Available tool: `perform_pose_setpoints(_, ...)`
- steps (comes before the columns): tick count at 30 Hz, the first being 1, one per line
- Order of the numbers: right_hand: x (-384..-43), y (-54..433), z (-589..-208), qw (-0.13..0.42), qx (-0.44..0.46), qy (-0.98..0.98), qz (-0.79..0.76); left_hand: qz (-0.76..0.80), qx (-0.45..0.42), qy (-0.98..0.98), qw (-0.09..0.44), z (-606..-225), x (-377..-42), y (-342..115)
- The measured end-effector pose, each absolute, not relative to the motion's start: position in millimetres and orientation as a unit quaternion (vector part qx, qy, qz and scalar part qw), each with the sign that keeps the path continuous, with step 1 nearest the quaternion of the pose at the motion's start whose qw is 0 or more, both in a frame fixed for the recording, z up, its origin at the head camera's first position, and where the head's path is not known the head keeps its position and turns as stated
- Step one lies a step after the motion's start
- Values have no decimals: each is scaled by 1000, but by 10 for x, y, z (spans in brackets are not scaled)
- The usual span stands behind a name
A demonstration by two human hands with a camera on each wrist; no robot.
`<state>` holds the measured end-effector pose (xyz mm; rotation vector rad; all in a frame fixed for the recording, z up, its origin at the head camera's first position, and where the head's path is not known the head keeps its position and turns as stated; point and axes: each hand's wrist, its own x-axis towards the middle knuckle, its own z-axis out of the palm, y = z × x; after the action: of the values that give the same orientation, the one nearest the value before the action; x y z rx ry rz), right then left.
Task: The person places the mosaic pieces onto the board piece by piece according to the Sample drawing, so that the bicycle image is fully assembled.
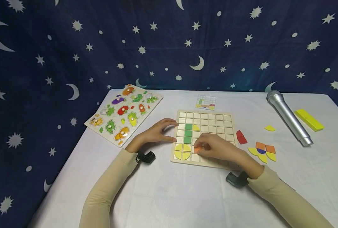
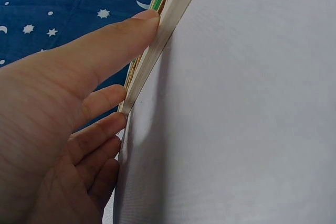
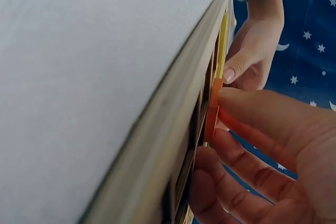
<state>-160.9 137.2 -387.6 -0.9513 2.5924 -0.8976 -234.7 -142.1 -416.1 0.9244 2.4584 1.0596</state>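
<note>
So the right hand was pinching an orange tile at the near part of a wooden grid board, just right of some yellow quarter-circles. Left hand was farther off, fingers loose against the board's left edge. Couldn't tell the tile's long axis, fingers covered it. Pattern card lay beyond.

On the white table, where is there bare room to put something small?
Bare white cloth lies in front of the grid board, between left sleeve and right sleeve. Another patch separates vegetable puzzle from pattern card. Right of the board is crowded: loose shapes, microphone, yellow block.
</note>
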Motion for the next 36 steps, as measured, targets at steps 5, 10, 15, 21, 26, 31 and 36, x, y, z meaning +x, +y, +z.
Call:
perform_pose_setpoints(5, -1622, 1306, -3898, 98, -333, 891, -292, 369, 322, 858, 154, -4156, -2348, -1418)
perform_pose_setpoints(10, -1626, 1277, -3909, 99, -326, 894, -290, 368, 324, 858, 152, -4148, -2342, -1420)
perform_pose_setpoints(15, -1634, 1287, -3916, 103, -326, 892, -295, 369, 322, 858, 153, -4150, -2344, -1421)
perform_pose_setpoints(21, -1640, 1346, -3933, 112, -328, 886, -307, 370, 321, 858, 156, -4164, -2350, -1427)
perform_pose_setpoints(26, -1642, 1428, -3943, 119, -324, 882, -322, 367, 320, 860, 157, -4173, -2348, -1427)
perform_pose_setpoints(31, -1630, 1505, -3938, 119, -319, 882, -324, 367, 318, 860, 156, -4171, -2345, -1431)
perform_pose_setpoints(36, -1603, 1598, -3921, 117, -315, 883, -328, 364, 320, 860, 157, -4167, -2347, -1425)
